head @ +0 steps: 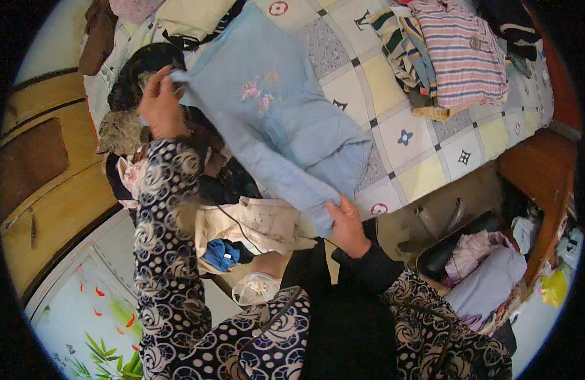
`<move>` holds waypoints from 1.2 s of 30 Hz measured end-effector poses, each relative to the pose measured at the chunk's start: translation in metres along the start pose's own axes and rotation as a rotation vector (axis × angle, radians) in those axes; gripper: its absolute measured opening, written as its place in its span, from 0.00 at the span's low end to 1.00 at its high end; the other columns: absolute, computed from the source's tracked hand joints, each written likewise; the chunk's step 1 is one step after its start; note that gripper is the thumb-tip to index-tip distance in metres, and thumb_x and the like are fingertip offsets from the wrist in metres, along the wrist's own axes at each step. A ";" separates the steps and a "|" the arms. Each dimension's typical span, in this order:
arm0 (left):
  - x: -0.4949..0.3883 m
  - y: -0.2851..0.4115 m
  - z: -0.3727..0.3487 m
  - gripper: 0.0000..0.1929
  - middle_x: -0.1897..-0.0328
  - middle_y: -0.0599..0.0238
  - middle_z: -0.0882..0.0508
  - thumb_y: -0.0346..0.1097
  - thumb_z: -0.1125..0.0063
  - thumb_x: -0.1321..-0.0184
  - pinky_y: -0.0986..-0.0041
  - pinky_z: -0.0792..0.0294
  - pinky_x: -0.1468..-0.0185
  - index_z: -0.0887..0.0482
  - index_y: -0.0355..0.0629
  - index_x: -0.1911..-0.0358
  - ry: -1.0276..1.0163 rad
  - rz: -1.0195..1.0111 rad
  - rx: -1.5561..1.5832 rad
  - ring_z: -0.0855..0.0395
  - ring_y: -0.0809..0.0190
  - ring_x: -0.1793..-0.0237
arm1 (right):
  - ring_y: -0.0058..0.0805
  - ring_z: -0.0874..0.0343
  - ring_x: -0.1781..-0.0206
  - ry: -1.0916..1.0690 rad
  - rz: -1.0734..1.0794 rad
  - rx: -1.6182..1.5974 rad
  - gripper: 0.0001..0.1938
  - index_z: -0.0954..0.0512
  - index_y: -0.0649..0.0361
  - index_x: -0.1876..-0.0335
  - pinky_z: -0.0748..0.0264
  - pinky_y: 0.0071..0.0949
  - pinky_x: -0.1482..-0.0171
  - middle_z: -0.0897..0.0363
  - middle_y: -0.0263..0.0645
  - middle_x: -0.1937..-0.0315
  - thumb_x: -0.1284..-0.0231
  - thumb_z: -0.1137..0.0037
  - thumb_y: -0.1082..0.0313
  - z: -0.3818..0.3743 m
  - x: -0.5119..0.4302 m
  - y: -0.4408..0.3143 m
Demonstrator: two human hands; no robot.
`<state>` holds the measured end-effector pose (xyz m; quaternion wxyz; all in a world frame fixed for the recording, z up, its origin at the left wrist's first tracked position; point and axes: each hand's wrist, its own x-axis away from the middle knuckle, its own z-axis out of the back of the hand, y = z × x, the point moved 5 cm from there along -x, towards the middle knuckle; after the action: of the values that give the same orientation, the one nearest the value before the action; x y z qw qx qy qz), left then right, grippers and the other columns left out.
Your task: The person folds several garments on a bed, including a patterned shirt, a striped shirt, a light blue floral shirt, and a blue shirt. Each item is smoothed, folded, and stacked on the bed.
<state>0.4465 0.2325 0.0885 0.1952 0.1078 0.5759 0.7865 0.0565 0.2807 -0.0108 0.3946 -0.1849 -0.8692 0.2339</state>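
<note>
A light blue garment [273, 118] with a small embroidered flower pattern is spread over the edge of a checked bedcover [416, 175]. My left hand [164, 104] pinches one upper corner of it between thumb and fingers, above dark clothes. Lower down, my right hand [348, 225] grips another end of the same garment, just off the bed's near edge. Between the two hands the cloth's near side is drawn out in a long loose fold. Beneath it lies a cream garment [254, 223] with a pattern, touching a dark blue cloth [221, 255].
Folded striped clothes [463, 57] are stacked on the bed at the upper right. Dark and brown clothes [123, 130] lie heaped at the left. Lilac clothes [487, 280] hang over a black seat at the lower right. A clear plastic container [256, 288] stands below the cream garment.
</note>
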 end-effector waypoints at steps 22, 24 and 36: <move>-0.020 -0.065 -0.171 0.31 0.55 0.55 0.25 0.25 0.54 0.48 0.62 0.32 0.52 0.38 0.61 0.38 -0.575 -0.341 -0.926 0.26 0.49 0.54 | 0.28 0.32 0.43 0.084 -0.138 -0.309 0.20 0.37 0.66 0.40 0.38 0.28 0.40 0.31 0.38 0.44 0.35 0.58 0.67 0.100 -0.091 -0.011; -0.015 -0.070 -0.185 0.27 0.62 0.56 0.23 0.29 0.56 0.46 0.60 0.30 0.57 0.34 0.68 0.42 -0.657 -0.412 -0.965 0.22 0.50 0.60 | 0.27 0.31 0.45 0.097 -0.135 -0.315 0.19 0.36 0.66 0.41 0.35 0.26 0.42 0.30 0.37 0.46 0.36 0.57 0.67 0.099 -0.089 -0.014; -0.013 -0.078 -0.181 0.23 0.52 0.54 0.21 0.35 0.44 0.46 0.68 0.32 0.48 0.30 0.46 0.45 -0.405 -0.235 -0.521 0.23 0.55 0.52 | 0.19 0.27 0.59 0.345 -0.133 -0.026 0.13 0.29 0.64 0.52 0.31 0.18 0.54 0.26 0.31 0.60 0.36 0.53 0.63 0.122 -0.082 -0.023</move>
<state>0.4015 0.0910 -0.0415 0.4157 0.1412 0.3139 0.8419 0.0095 0.1884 -0.1175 0.5498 -0.1694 -0.8020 0.1607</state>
